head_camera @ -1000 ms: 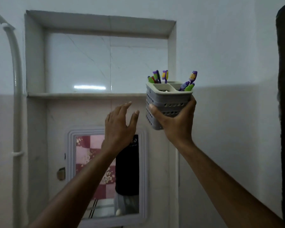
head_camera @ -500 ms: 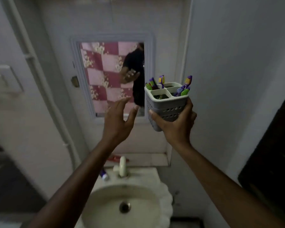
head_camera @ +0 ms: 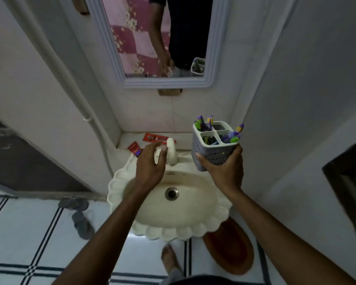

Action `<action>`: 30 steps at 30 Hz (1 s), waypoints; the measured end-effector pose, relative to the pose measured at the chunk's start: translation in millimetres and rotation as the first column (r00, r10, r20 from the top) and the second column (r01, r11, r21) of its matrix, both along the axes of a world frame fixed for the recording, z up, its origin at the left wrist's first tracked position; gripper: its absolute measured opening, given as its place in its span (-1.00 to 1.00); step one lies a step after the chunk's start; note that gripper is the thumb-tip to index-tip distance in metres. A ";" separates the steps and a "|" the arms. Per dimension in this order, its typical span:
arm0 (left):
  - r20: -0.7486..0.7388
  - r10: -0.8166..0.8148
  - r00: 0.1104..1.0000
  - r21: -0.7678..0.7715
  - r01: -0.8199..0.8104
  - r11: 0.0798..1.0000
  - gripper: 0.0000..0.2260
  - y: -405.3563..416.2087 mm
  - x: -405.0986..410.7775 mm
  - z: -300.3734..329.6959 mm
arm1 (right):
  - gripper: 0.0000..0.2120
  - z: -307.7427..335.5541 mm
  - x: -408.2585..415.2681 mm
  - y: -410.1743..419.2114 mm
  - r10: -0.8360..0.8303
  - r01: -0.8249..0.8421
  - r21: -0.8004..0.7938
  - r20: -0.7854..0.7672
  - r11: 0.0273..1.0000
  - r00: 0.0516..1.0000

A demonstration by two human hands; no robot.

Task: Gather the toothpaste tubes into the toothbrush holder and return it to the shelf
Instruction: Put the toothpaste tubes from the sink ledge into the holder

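left hand point(head_camera: 150, 161) nearest, fingers point(head_camera: 152, 145) spread, empty; toothpaste tube point(head_camera: 135, 149) just beyond, lying diagonal. right hand point(head_camera: 224, 167) clamped on holder point(head_camera: 214, 149).

Small washroom corner, viewed from above the basin.

A cream scalloped sink point(head_camera: 169, 204) with a metal drain point(head_camera: 171, 193) and a pale tap point(head_camera: 171, 151) stands against white walls; a white-framed mirror point(head_camera: 164, 82) hangs above it, reflecting a pink chequered cloth. A white pipe point(head_camera: 74, 87) runs down the left wall. The floor point(head_camera: 29, 243) is white tile with dark line bands, bearing grey slippers point(head_camera: 78, 214) at left and a reddish-brown oval mat point(head_camera: 232, 249) at right. Lighting is dim.
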State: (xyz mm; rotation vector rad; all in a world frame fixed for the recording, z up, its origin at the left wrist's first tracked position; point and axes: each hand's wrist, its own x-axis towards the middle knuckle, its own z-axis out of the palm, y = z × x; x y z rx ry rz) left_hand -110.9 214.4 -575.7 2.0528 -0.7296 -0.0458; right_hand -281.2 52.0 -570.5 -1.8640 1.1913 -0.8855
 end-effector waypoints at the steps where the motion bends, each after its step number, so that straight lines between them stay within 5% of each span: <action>1: -0.052 0.009 0.999 0.002 -0.009 1.000 -0.66 3.8 7.7 -14.2 | 0.22 -12.8 4.8 1.2 -0.010 0.010 0.015 -0.029 1.000 1.000; 9: -0.253 0.068 0.965 0.158 -0.028 0.987 -0.78 27.8 76.9 -97.8 | 0.14 -85.1 55.6 5.6 -0.077 0.097 0.135 -0.145 0.986 0.986; 13: -0.358 0.252 0.899 0.258 -0.165 0.952 -0.75 19.3 108.0 -112.3 | 0.12 -103.6 71.5 5.3 -0.085 0.099 0.165 -0.089 0.981 0.992; 22: -0.502 0.442 0.744 0.414 -0.242 0.877 -0.33 -19.9 159.7 -130.5 | 0.26 -124.1 76.6 1.4 -0.037 0.065 0.229 -0.122 0.971 0.992; 24: -0.544 0.445 0.711 0.406 -0.240 0.882 -0.29 -23.5 167.0 -132.0 | 0.34 -124.0 77.2 2.8 -0.028 0.059 0.261 -0.121 0.963 0.992; 26: -0.655 0.426 0.624 0.337 -0.263 0.904 -0.46 -24.0 162.1 -118.8 | 0.38 -124.8 75.7 3.5 -0.016 0.045 0.267 -0.110 0.963 0.994; 30: -0.870 0.193 0.454 0.077 -0.261 0.962 -0.68 -19.5 154.4 -95.2 | 0.34 -123.2 73.4 4.8 0.039 -0.001 0.280 -0.127 0.960 0.991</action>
